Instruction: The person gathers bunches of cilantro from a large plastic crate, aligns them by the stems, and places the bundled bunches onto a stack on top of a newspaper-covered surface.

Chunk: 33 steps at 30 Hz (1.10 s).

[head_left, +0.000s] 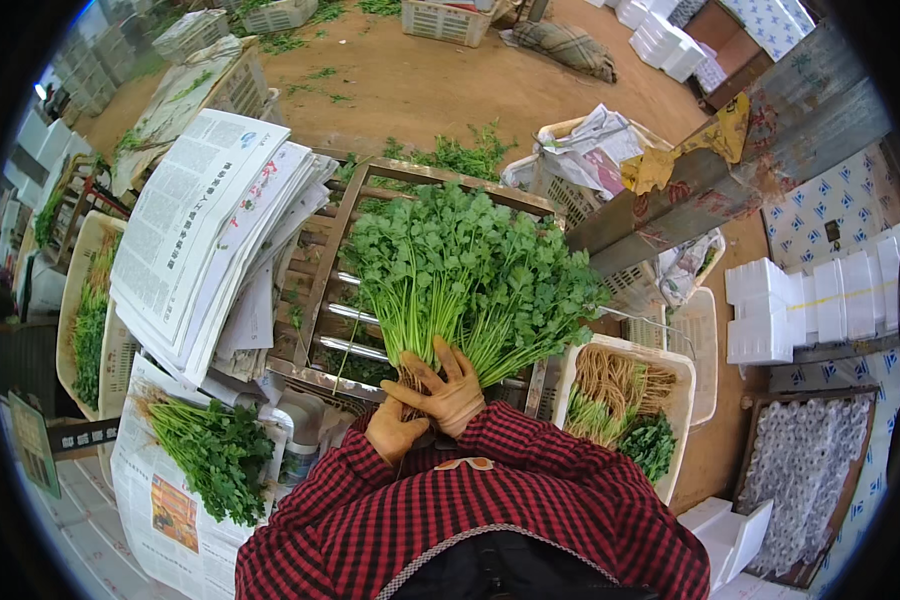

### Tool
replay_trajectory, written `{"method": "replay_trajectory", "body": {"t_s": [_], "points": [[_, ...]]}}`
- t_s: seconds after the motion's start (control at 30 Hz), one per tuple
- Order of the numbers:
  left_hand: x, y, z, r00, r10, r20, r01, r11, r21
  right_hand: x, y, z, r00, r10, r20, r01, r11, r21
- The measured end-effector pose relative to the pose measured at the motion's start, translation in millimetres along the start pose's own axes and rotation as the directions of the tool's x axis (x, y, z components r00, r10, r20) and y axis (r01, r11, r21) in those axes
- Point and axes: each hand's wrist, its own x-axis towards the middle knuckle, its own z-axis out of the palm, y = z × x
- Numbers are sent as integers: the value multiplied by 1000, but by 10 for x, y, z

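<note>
A large leafy bunch of coriander (pixel 470 250) lies over the metal-barred rack in front of me, its leaves away from me and its stems pointing toward my body. My left hand (pixel 395 430), in a tan glove, is closed around the root end. My right hand (pixel 448 390), gloved alike, grips the stems just beside it. Its fingers lie across the stems, and the two hands touch. Thin roots (pixel 410 378) show between the fingers. Both palms are hidden. A smaller bunch of coriander (pixel 215 450) rests on newspaper to the left.
A thick newspaper stack (pixel 195 240) stands left of the rack (pixel 315 290). At right, a cream crate (pixel 686 400) holds rooted greens, near a slanting metal post (pixel 710 170). White foam boxes (pixel 820 310) are stacked farther right. Another crate of greens (pixel 65 340) is far left.
</note>
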Motion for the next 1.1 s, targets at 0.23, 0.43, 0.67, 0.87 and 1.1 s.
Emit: {"method": "replay_trajectory", "body": {"t_s": [0.23,0.43,0.67,0.87,1.1], "points": [[-238,401,-353,999,32,-18,-20,890,455,55,97,146,969,-141,-202,112,983,-147],[-149,1160,-330,938,325,-122,-270,904,331,97,86,207,960,-196,-198,153,965,-212],[824,1353,-99,797,419,436,-486,16,874,-16,89,285,979,-186,-80,178,979,-101],[761,893,-549,824,516,235,-396,226,890,17,92,223,957,-227,-179,214,973,-89],[831,886,-578,812,516,271,-440,237,866,102,27,97,959,-175,-222,147,980,-137]]}}
